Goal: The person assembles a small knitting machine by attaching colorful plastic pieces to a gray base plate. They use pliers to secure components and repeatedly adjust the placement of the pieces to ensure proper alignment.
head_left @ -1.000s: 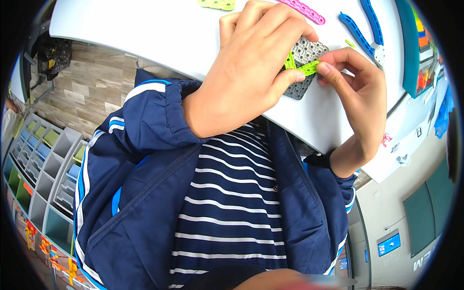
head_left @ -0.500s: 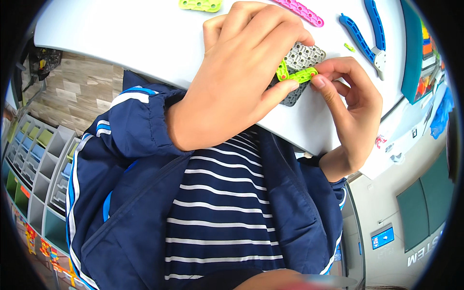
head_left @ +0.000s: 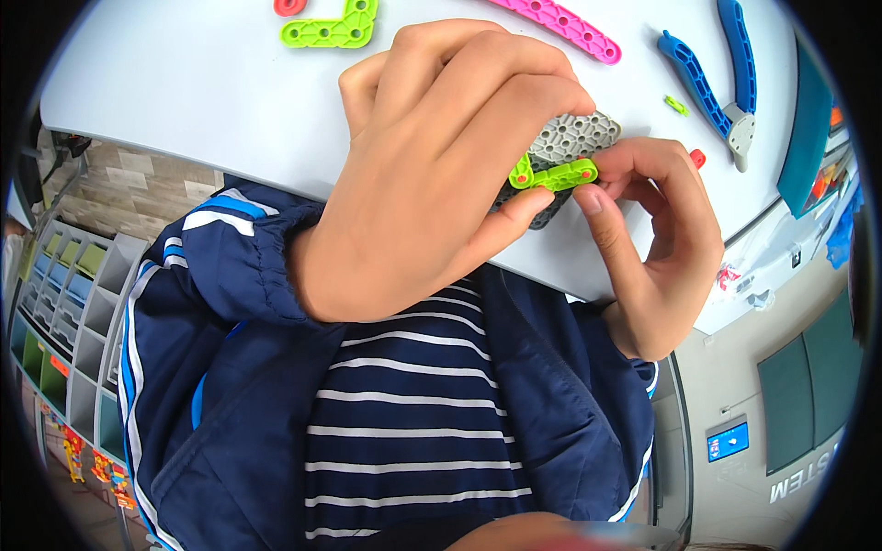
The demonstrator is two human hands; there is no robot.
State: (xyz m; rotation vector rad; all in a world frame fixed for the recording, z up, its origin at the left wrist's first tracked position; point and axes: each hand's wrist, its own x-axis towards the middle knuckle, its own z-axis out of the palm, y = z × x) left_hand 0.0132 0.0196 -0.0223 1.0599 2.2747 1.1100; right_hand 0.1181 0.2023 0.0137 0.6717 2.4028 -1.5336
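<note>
My left hand (head_left: 423, 174) is closed round a toy building assembly, its thumb pressing from the near side. The assembly has a light grey perforated plate (head_left: 579, 136), a dark grey perforated plate (head_left: 542, 217) below it, and a short lime-green beam (head_left: 562, 174) with small red pegs across the front. My right hand (head_left: 657, 230) is closed at the beam's right end, thumb and index finger bent around it. A second lime-green piece (head_left: 521, 172) joins the beam's left end. My left fingers hide the assembly's left side.
On the white table lie a lime-green angled beam (head_left: 333, 33), a red ring (head_left: 289, 5), a long pink beam (head_left: 565, 28), a small green pin (head_left: 677, 105) and a blue-handled plier-like tool (head_left: 738, 124). A red piece (head_left: 698, 159) sits behind my right hand. The table's near edge runs below my hands.
The view has shifted, so table pieces show more fully and the red piece appears beside my right hand. My right thumb has dropped slightly below the beam's end. Both hands stay at the assembly.
</note>
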